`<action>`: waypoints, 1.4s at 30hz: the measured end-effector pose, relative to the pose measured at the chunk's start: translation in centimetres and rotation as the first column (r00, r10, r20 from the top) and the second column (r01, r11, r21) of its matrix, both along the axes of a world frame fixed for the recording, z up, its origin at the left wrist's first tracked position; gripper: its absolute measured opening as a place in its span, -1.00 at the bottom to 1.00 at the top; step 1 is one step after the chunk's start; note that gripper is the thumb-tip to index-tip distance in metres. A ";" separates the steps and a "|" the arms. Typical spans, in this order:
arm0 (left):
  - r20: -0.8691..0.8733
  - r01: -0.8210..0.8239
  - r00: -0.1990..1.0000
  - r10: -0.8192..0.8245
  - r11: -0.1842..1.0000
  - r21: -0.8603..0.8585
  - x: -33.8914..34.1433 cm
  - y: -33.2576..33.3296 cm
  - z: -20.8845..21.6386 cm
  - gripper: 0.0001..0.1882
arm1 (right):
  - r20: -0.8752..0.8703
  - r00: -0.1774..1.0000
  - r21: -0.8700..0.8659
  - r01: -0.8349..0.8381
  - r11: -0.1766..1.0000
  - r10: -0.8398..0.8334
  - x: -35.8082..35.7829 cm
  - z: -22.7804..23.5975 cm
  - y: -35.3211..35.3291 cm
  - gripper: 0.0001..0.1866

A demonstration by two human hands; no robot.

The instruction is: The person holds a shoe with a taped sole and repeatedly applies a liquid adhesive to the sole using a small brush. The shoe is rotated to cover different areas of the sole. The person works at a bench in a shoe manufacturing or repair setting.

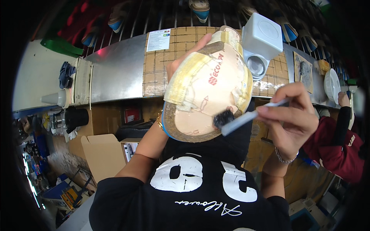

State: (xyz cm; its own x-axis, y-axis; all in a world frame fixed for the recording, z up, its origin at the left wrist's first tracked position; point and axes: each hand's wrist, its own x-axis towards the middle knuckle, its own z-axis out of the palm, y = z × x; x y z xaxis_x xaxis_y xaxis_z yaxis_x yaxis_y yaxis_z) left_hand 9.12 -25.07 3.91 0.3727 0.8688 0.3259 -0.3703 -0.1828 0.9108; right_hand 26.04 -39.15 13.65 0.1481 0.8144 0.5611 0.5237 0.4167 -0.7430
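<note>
My left hand (182,59) grips a shoe on its last from behind, mostly hidden by it. The unfinished sole (202,90) of this shoe faces me, beige in the middle with yellowish folded edges, and a blue strip shows along its lower left side. Between the fingers and thumb of my right hand (296,121) is a brush (241,122) with a pale flat handle. Its dark bristles touch the sole near the lower right edge. Just right of the shoe's upper end stands a pale grey dispenser (266,36) with a round open cup.
Cardboard (163,73) covers part of the metal bench (117,71). Beyond it, several shoes (200,10) sit on a rack of bars. A white cone-shaped thing (54,98) lies at left, a white bowl (331,85) at right. A co-worker in a maroon top (337,148) is close on my right.
</note>
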 end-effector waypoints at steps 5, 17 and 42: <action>0.009 0.096 0.995 -0.095 0.993 -0.070 -0.6 -0.6 0.9 -0.35 | -0.012 0.999 -0.048 -0.047 0.998 0.046 0.4 0.4 -0.7 -0.63; 0.294 0.422 0.897 -0.330 0.836 -0.352 -2.0 -0.5 2.3 -0.28 | -0.206 0.970 -0.190 -0.166 0.968 0.126 1.8 -1.1 -0.8 -0.74; 0.655 0.674 0.681 -0.327 0.630 -0.386 -1.8 2.0 -0.6 0.16 | -0.111 0.925 -0.661 0.205 0.721 -0.365 11.0 -9.1 1.2 -0.69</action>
State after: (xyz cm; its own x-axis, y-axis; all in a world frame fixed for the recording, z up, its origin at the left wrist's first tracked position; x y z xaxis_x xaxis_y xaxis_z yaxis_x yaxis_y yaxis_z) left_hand 7.34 -23.06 3.29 0.7462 0.6548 0.1205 -0.6360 0.6475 0.4198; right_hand 37.00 -37.93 4.55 0.4842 0.8639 -0.1387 0.3312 -0.3277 -0.8848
